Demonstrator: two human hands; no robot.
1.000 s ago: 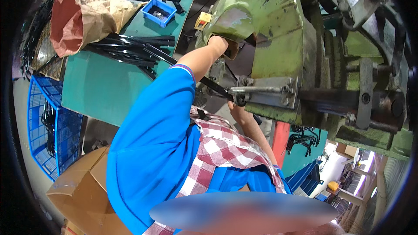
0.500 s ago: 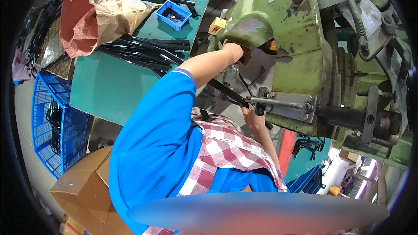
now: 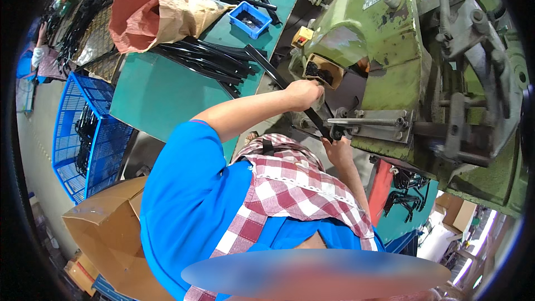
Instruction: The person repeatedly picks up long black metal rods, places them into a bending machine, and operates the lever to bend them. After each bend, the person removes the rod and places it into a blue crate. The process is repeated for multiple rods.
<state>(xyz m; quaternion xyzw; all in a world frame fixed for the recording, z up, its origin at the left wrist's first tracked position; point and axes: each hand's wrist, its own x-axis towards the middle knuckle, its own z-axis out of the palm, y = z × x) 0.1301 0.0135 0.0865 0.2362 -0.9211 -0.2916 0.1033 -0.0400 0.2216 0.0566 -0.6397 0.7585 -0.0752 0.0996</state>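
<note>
A long black tube [image 3: 264,66] slants from the green table's edge down toward the tooling at the front of a green press [image 3: 393,72]. Around its lower end, beside the spring-loaded rod [image 3: 368,121], my right hand [image 3: 337,149] is closed. My left hand [image 3: 305,95] is over the middle of the tube with its fingers curled together; whatever is at the fingertips is hidden. Just beyond it, a small open box [image 3: 329,72] holds dark little parts and is fixed by the press.
On the green table [image 3: 150,92] lie several black tubes [image 3: 209,62], a brown paper sack [image 3: 178,19] and a blue tray [image 3: 249,19]. A blue crate [image 3: 69,139] and a cardboard box [image 3: 108,231] stand at left. Press linkages [image 3: 473,39] fill the right side.
My left hand has come out of the small parts box and moved nearer, over the tube. My right hand stays at the tube's lower end. The whole view has shifted a little.
</note>
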